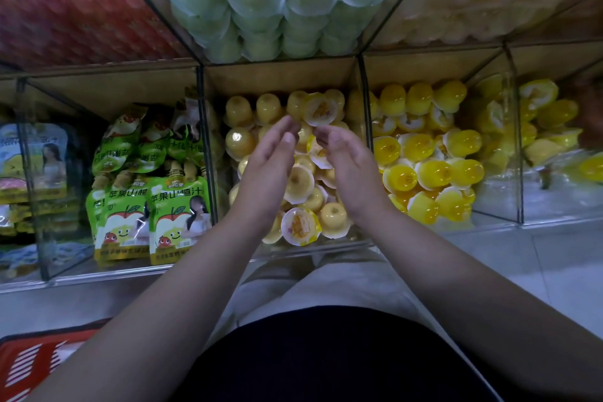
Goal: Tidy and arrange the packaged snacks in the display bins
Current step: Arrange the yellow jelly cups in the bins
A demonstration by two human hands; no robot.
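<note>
My two hands are over the middle bin (284, 77) and its heap of pale yellow jelly cups (298, 179) (too piled up to count). My left hand (270, 153) stands on edge, grip wide, fingers straight. My right hand (347, 157) curls beside one cup; I cannot tell if it holds it. Two green pouches (169, 222) stand at the front of the bin to the left.

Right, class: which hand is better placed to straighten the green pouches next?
Left, probably. The left hand hovers open over the jelly cup bin, on the side nearest the green pouches; the right hand would have to cross it.
</note>
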